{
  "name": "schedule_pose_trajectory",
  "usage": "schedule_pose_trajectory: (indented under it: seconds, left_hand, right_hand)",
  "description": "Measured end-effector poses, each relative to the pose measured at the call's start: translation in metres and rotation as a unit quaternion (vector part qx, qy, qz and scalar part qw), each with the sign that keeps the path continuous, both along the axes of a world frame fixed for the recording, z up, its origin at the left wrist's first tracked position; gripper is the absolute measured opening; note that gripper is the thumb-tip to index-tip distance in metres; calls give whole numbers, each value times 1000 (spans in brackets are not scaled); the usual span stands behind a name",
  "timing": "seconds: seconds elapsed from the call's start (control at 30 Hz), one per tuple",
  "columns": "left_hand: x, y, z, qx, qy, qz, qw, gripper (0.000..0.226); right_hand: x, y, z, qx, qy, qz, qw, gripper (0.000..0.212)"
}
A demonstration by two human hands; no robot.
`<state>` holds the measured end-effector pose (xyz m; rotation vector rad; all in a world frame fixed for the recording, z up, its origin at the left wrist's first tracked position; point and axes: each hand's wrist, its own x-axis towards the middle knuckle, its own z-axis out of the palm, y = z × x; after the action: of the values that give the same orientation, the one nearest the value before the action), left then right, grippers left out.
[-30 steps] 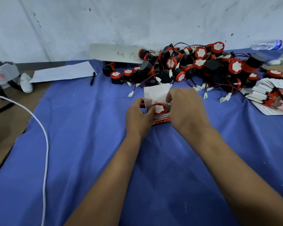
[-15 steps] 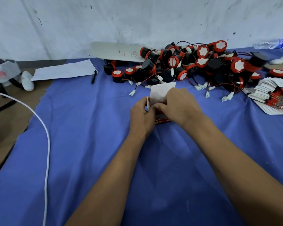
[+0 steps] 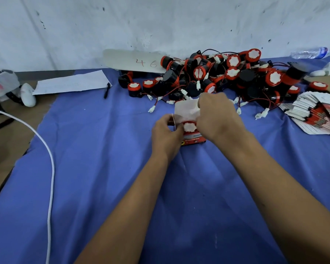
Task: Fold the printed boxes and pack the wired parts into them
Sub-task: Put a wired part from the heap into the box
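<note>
between both hands (image 3: 191, 126): printed box (image 3: 193, 139), part (image 3: 189, 127) inside.

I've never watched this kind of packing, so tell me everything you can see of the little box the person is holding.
The printed box looks like thin card, red on its front with small lettering too fine to read. It stands on the blue cloth, its top open and a white flap raised behind. A red-rimmed wired part sits in its mouth. The left hand grips its left side; the right hand pinches the flap.
</note>
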<state>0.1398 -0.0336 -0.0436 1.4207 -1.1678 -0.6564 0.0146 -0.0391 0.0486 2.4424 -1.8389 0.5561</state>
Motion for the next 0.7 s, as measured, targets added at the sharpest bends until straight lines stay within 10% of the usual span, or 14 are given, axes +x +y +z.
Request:
schedule_pose_trajectory:
  seconds: [0.7]
  left_hand:
    - [-4,1,4,9,0,-4,1000,12]
  right_hand:
    - [24,3,-25,-28,44,23,998,35]
